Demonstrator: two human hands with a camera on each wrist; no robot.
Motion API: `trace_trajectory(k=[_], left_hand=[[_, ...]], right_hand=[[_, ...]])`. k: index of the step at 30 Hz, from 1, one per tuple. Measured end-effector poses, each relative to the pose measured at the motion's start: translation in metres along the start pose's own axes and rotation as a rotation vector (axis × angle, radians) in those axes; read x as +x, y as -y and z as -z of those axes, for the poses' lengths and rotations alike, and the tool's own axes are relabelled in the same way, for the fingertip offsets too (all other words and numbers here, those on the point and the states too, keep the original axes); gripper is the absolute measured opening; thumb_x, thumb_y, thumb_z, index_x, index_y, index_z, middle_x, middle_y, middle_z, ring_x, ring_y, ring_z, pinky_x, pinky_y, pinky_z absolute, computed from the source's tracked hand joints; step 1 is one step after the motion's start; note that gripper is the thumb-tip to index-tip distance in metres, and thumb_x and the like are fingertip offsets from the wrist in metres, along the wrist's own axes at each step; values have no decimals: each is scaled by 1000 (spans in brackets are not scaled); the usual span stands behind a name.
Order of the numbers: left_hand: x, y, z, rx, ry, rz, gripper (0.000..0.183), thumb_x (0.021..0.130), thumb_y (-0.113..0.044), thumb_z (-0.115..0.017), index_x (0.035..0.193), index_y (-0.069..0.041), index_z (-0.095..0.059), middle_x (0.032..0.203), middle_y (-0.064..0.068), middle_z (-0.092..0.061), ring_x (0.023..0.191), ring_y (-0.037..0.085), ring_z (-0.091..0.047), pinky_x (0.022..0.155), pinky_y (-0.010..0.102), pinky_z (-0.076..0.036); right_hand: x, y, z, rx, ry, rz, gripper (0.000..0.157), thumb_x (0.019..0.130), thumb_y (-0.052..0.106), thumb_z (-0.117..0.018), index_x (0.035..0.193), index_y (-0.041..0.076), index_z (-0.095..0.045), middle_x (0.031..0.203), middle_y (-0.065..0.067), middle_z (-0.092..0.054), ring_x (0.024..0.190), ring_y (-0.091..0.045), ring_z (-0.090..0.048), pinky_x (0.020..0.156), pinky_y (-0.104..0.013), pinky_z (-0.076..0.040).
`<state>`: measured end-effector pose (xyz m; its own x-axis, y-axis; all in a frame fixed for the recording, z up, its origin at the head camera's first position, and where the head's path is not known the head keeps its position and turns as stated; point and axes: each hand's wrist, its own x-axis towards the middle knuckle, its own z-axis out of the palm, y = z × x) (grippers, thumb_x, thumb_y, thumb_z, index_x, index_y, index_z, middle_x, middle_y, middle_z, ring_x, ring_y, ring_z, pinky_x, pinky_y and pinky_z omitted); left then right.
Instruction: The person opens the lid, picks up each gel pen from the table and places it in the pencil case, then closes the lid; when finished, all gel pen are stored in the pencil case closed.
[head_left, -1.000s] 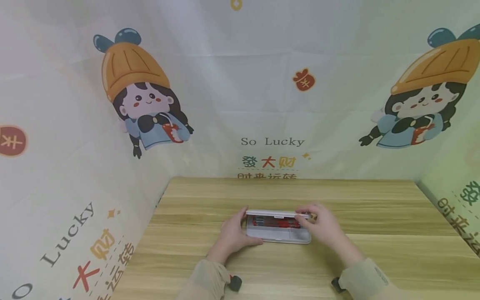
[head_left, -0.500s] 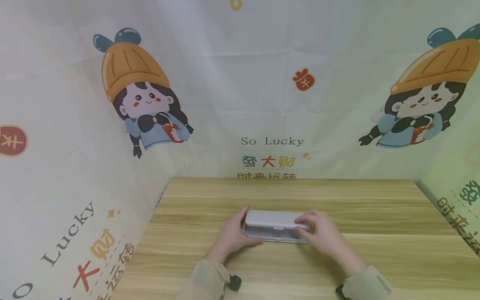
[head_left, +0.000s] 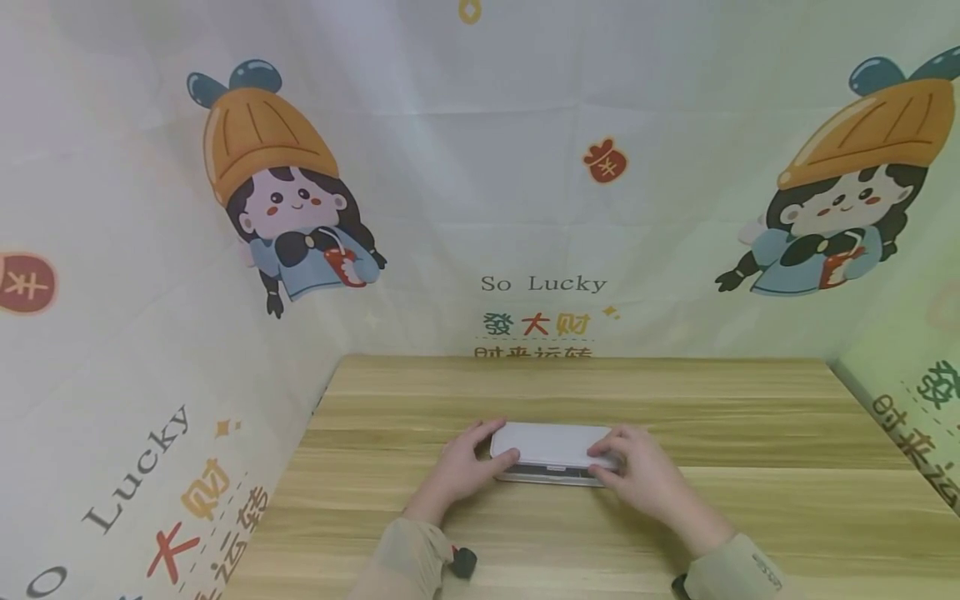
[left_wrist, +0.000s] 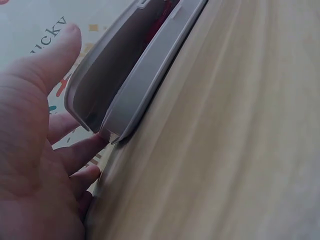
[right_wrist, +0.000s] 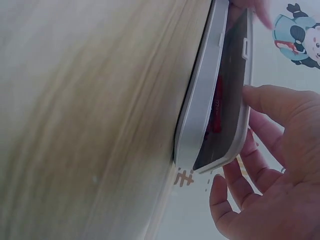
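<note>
A white pencil case lies lengthwise on the wooden table, its lid partly raised along the near side. My right hand pinches the lid near its right end; in the right wrist view the thumb is at the front edge with fingers behind. At the left end, my left hand spreads around the case, its thumb straight and held up beside the lid in the left wrist view, its fingertips by the end of the base. Through the gap shows a red pen; other contents are mostly hidden.
The wood-grain table extends around the case and ends at a printed cloth backdrop behind and at both sides. Dark wrist-worn devices, such as the one at the left cuff, sit by the sleeves.
The lid has swung down toward the near side with my right hand, covering the pens in the head view. My left thumb has risen from the case's front edge to the lid.
</note>
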<state>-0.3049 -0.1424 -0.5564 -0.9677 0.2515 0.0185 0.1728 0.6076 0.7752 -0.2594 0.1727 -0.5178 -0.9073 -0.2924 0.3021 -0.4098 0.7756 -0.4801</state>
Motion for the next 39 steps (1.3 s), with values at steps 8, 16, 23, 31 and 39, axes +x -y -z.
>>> trace_trajectory(k=[8,16,23,31,39], left_hand=[[0,-2,-1,-21,-18,-12,74,93,-53,-84,157,-23,-62,169,16,-53,163,48,-39,132,74,-30],[-1,-3,0,0,-17,-16,78,89,-47,-90,156,-20,-62,168,15,-55,164,47,-38,133,73,-29],[-2,-1,-1,22,-18,5,79,88,-49,-91,156,-22,-62,169,13,-55,166,43,-37,134,72,-28],[-6,-1,0,40,-23,-20,79,88,-47,-91,156,-19,-62,168,18,-54,164,47,-37,132,75,-29],[-2,-21,10,66,14,-65,82,94,-51,-84,163,-18,-53,170,16,-52,161,44,-43,133,66,-36]], right_hand=[[-1,-1,-2,-31,27,7,15,89,22,-91,101,22,-82,111,1,-76,115,-28,-67,98,-53,-60],[0,1,-6,-61,51,26,18,86,16,-92,101,21,-83,109,1,-76,112,-28,-67,100,-54,-60],[0,9,-8,-89,76,-13,17,87,16,-92,101,21,-84,110,2,-75,111,-25,-65,100,-52,-59],[2,12,-10,-109,84,16,18,85,18,-93,100,22,-84,109,1,-76,109,-25,-66,101,-53,-58],[22,15,0,-58,81,17,26,98,38,-82,112,16,-82,118,-9,-78,116,-36,-72,104,-61,-60]])
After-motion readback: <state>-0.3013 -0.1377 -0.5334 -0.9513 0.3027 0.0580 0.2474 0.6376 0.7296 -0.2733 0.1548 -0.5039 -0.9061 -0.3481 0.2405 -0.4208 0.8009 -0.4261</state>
